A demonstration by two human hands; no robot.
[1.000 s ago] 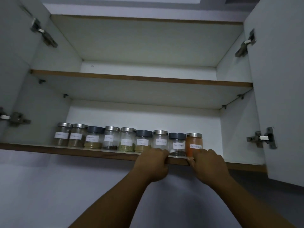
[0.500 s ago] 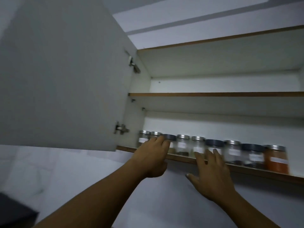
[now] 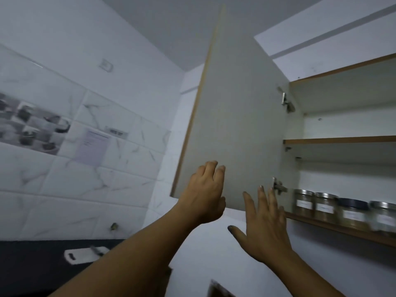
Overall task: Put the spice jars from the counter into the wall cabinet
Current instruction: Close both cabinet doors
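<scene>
White marbled tiles (image 3: 85, 189) are seen at the left, with a dark desk (image 3: 32, 264) below them. On the desk a white object (image 3: 83, 254) is blurred and cannot be identified. A paper (image 3: 93, 146) is stuck to the tiles; its print is too blurred to be read. The cabinet (image 3: 342, 99) is cut off by the right frame edge, and its door (image 3: 235, 125) is swung open. Four jars (image 3: 325, 207) are seen in a row at the left end of the bottom shelf (image 3: 342, 230), close to its front edge. The row is cut by the frame, the rightmost jar is smeared, and no label can be read. The left hand (image 3: 203, 198) is raised before the door's inner face near its lower edge, fingers loosely bent and holding nothing; whether the tips touch the door cannot be told. The right hand (image 3: 265, 230) is spread flat, fingers apart, below the door's lower edge and beside the shelf's left end, with nothing held.
</scene>
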